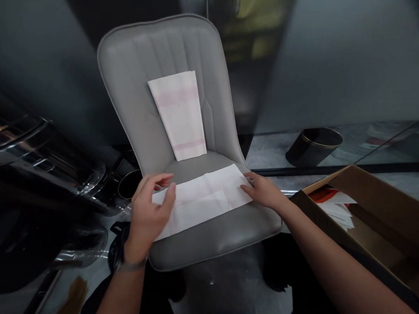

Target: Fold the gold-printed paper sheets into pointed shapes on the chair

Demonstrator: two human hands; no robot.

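Note:
A flat white paper sheet [204, 199] with faint pinkish patches lies across the seat of a grey padded chair [214, 239]. Over the sheet's left end is my left hand [151, 209], thumb and fingers apart with nothing between them; whether it touches the paper I cannot tell. My right hand [262, 189] rests at the sheet's right edge, fingers spread, fingertips on or beside the paper. Against the backrest leans a folded white paper piece [181, 118] with two pink bands, its lower edge on the seat.
To the right stands an open cardboard box [384, 213] holding white papers [339, 211] and something red. A black bin [314, 147] with a gold rim shows in the glassy wall behind. Dark, shiny cylindrical objects [36, 133] crowd the left side.

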